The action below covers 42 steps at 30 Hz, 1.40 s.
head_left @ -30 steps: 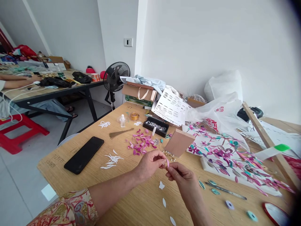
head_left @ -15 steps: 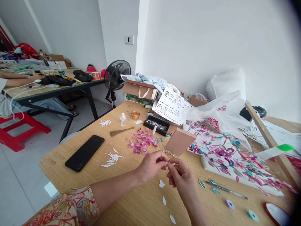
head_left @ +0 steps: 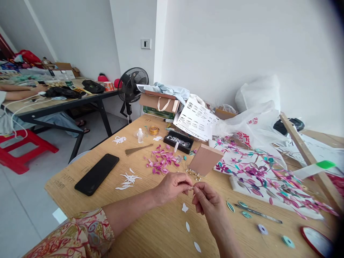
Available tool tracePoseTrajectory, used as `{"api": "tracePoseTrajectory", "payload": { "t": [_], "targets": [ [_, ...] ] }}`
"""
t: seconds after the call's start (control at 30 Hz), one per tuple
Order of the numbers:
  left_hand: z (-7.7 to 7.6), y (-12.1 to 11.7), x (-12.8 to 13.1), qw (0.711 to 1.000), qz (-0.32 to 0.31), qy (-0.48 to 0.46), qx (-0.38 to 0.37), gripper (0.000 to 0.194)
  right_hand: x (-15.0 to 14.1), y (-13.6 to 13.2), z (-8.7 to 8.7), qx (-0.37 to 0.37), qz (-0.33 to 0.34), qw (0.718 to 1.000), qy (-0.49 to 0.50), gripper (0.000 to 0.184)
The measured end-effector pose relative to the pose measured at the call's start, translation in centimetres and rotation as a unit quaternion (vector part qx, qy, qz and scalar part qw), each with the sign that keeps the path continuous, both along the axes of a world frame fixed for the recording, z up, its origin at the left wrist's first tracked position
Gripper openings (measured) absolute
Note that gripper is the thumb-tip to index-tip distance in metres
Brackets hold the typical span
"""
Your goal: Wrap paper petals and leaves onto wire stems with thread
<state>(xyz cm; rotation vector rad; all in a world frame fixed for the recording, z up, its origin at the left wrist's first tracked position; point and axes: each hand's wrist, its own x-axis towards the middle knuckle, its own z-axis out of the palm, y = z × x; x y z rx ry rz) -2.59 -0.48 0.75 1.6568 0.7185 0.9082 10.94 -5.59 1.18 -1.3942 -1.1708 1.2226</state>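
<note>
My left hand (head_left: 173,186) is closed in a pinch, with thumb and forefinger pressed together. Meeting it fingertip to fingertip, my right hand (head_left: 206,200) is also pinching. The pink petal seen between them a second ago is almost wholly hidden by the fingers now. Just beyond my left hand lies a loose heap of pink petals (head_left: 162,160). White leaf-shaped cutouts (head_left: 187,227) lie in a line on the table below my hands. More white slivers (head_left: 128,181) are piled left of my left hand.
A black phone (head_left: 97,173) lies on the wooden table (head_left: 150,229). Behind my hands are a brown block (head_left: 205,160), a black tray (head_left: 178,141) and a small bottle (head_left: 140,136). Finished-looking flower sprays (head_left: 258,172), tweezers (head_left: 260,214) and thread spools (head_left: 262,229) lie right. Another person's arm (head_left: 20,93) rests at the left table.
My right hand has come closer to my left, and the pink petal that showed between the fingers has gone out of sight behind them. The view has shifted slightly.
</note>
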Motion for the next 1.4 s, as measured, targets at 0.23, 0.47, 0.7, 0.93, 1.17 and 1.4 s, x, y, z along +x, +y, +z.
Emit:
{"api": "tracePoseTrajectory", "payload": {
  "t": [0.23, 0.47, 0.7, 0.93, 1.17, 1.4],
  "targets": [
    [-0.6, 0.2, 0.0, 0.997, -0.029, -0.013, -0.072, 0.01, -0.2, 0.0, -0.4, 0.006, -0.014, 1.0, 0.001, 0.034],
    [-0.3, -0.3, -0.2, 0.986, -0.062, -0.085, -0.13, 0.024, -0.2, -0.2, -0.9, 0.035, -0.06, 0.997, -0.022, 0.03],
    [-0.2, -0.9, 0.3, 0.99, -0.011, -0.046, -0.135, 0.023, -0.6, -0.4, -0.6, 0.053, -0.09, 0.994, -0.025, 0.031],
    [0.4, -0.7, 0.5, 0.981, -0.009, -0.004, -0.196, 0.026, -0.6, -0.5, -0.7, 0.057, -0.091, 0.994, -0.009, 0.027],
    [-0.7, -0.8, 0.6, 0.97, -0.025, -0.022, -0.243, 0.023, -0.1, -0.6, -1.2, 0.068, -0.149, 0.981, -0.102, 0.027],
    [-0.8, -0.4, -0.3, 0.994, -0.002, 0.108, -0.019, 0.007, 0.8, -0.8, -1.2, 0.108, -0.191, 0.945, -0.241, 0.027]
  ]
}}
